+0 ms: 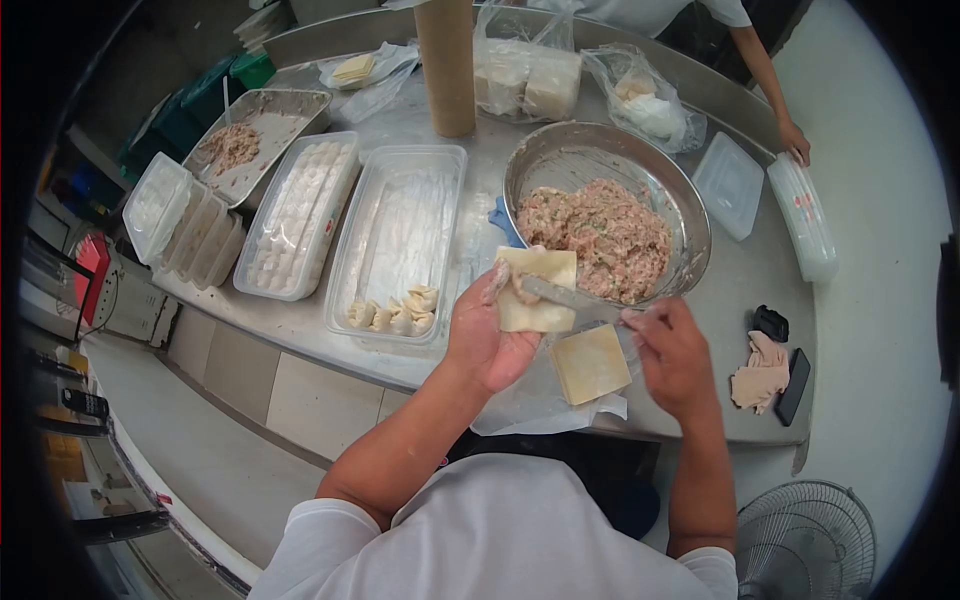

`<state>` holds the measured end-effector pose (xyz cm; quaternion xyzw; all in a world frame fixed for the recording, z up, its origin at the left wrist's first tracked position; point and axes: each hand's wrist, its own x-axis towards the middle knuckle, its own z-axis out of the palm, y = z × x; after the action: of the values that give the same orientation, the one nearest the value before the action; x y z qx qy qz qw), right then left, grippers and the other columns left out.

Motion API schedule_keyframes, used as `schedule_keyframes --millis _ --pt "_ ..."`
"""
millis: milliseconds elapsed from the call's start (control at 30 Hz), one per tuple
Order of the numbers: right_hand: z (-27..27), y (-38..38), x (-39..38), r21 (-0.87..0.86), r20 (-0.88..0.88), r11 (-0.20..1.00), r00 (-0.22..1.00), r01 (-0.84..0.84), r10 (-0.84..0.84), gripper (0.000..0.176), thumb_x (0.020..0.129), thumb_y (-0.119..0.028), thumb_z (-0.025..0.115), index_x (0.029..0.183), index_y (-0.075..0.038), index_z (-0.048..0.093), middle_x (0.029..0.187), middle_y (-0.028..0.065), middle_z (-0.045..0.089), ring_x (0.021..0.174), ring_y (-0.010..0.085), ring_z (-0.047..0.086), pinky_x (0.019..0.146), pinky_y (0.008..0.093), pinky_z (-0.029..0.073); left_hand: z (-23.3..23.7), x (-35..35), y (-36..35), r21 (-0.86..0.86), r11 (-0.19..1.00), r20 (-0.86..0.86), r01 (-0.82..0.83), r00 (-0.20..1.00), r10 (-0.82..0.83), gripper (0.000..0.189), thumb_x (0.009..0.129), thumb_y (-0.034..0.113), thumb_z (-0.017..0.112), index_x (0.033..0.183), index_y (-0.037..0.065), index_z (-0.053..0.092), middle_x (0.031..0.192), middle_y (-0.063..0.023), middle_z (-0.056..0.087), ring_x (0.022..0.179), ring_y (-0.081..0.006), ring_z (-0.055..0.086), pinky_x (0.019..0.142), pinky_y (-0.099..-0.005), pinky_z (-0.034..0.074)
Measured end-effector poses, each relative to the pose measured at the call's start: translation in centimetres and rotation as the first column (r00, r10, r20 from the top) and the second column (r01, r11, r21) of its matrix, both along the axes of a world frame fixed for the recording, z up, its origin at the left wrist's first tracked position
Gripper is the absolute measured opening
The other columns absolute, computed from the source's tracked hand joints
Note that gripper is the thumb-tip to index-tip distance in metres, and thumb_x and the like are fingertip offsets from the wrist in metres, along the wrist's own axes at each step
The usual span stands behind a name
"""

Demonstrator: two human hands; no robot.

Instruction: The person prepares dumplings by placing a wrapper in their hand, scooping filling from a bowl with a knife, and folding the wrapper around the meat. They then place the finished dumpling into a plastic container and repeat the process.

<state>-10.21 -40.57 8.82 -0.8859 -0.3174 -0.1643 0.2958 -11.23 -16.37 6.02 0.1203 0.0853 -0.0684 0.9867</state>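
My left hand [489, 335] holds a square dumpling wrapper [545, 312] on its fingers, palm up. My right hand [672, 352] is closed round the handle of a flat metal spreader [568, 294]. The spreader's tip lies over the wrapper, by a small smear of filling. Just beyond both hands stands a wide steel bowl [697, 262] with minced meat filling [600, 235] in it. Below the spreader, a stack of square wrappers [591, 364] rests on clear plastic. Several folded dumplings [405, 312] sit at the near end of a floured plastic tray [397, 230] to the left.
Further left are a lidded container of dumplings [302, 215], stacked small containers [190, 222] and a steel pan [270, 135]. A brown cardboard tube [446, 70] stands upright at the back. Another person's hand [795, 143] touches stacked plastic lids [803, 220]. A phone [793, 388] lies right.
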Motion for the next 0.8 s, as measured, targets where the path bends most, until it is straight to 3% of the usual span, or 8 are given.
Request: schedule_keyframes --millis 233,300,467,567,667,733,767,800 --pt "0.0 -1.0 -1.8 -0.108 -0.047 0.993 0.997 0.053 -0.058 0.031 0.079 0.003 0.068 0.108 -0.007 0.073 0.087 0.0121 0.058 0.079 0.0299 0.061 0.066 0.0399 0.051 -3.1 0.7 0.1 0.179 0.968 -0.102 -0.178 0.975 0.199 0.035 0.107 0.02 0.046 0.132 -0.004 0.052 0.123 -0.0169 0.061 0.114 -0.0289 0.062 0.106 -0.0443 0.05" --pt "0.2 -0.1 -2.3 0.038 -0.05 0.999 0.998 0.028 -0.026 0.028 0.08 0.002 0.068 0.107 -0.007 0.073 0.087 0.012 0.058 0.079 0.0305 0.061 0.066 0.0411 0.051 -3.3 0.7 0.1 0.188 0.971 -0.073 -0.15 0.983 0.166 0.034 0.107 0.019 0.046 0.131 -0.004 0.052 0.122 -0.0161 0.061 0.114 -0.0287 0.062 0.105 -0.0436 0.05" --pt "-1.4 1.2 -1.5 -0.026 -0.01 0.998 0.999 0.05 -0.05 0.028 0.08 0.004 0.067 0.106 -0.005 0.073 0.086 0.0127 0.059 0.078 0.0309 0.062 0.068 0.0392 0.052 -1.7 0.2 0.1 0.226 0.968 -0.001 -0.112 0.993 0.115 0.034 0.107 0.019 0.047 0.132 -0.003 0.051 0.122 -0.0151 0.061 0.116 -0.0278 0.061 0.104 -0.0417 0.05" --pt "0.5 1.0 -1.3 0.08 -0.071 0.997 0.997 0.018 -0.012 0.027 0.08 0.004 0.067 0.105 -0.005 0.073 0.087 0.0128 0.06 0.078 0.0312 0.063 0.069 0.0386 0.052 -0.3 -0.6 1.6 -0.022 0.999 0.107 -0.029 0.994 0.031 0.036 0.107 0.024 0.046 0.132 -0.001 0.052 0.125 -0.0149 0.061 0.119 -0.0267 0.06 0.104 -0.0421 0.05" --pt "2.6 0.1 -1.6 0.098 -0.124 0.995 0.992 -0.013 0.025 0.025 0.08 0.002 0.067 0.104 -0.005 0.073 0.087 0.0124 0.061 0.079 0.0314 0.063 0.069 0.0388 0.052 -1.8 -0.6 2.6 0.321 0.947 0.117 -0.012 0.993 -0.027 0.037 0.101 0.019 0.059 0.133 0.001 0.052 0.128 -0.0132 0.061 0.12 -0.0261 0.061 0.105 -0.0396 0.049" --pt "3.4 0.2 -1.7 0.064 -0.156 0.997 0.987 -0.039 0.048 0.023 0.081 0.001 0.067 0.103 -0.005 0.073 0.088 0.012 0.061 0.079 0.0314 0.063 0.069 0.0392 0.052 -2.0 -1.2 2.9 0.916 0.297 0.347 -0.268 0.903 -0.254 0.039 0.091 0.007 0.07 0.128 0.004 0.056 0.122 -0.0105 0.065 0.113 -0.0243 0.064 0.101 -0.0355 0.049" --pt "3.7 0.5 -1.7 -0.017 -0.152 0.997 0.986 -0.07 0.067 0.023 0.081 0.0 0.067 0.103 -0.005 0.073 0.087 0.012 0.061 0.078 0.0314 0.063 0.068 0.0394 0.052 -1.9 -1.3 2.8 0.916 0.299 0.345 -0.267 0.904 -0.252 0.039 0.091 0.007 0.07 0.128 0.004 0.056 0.122 -0.0105 0.065 0.113 -0.0243 0.064 0.101 -0.0355 0.049" --pt "4.0 0.7 -1.9 -0.098 -0.149 0.99 0.985 -0.1 0.085 0.022 0.081 0.0 0.067 0.102 -0.005 0.072 0.087 0.0119 0.061 0.078 0.0314 0.064 0.068 0.0397 0.052 -0.3 -1.4 2.4 0.958 0.114 0.283 -0.262 0.925 -0.253 0.041 0.087 0.002 0.073 0.124 0.005 0.057 0.116 -0.0093 0.067 0.107 -0.0228 0.066 0.096 -0.0341 0.05"
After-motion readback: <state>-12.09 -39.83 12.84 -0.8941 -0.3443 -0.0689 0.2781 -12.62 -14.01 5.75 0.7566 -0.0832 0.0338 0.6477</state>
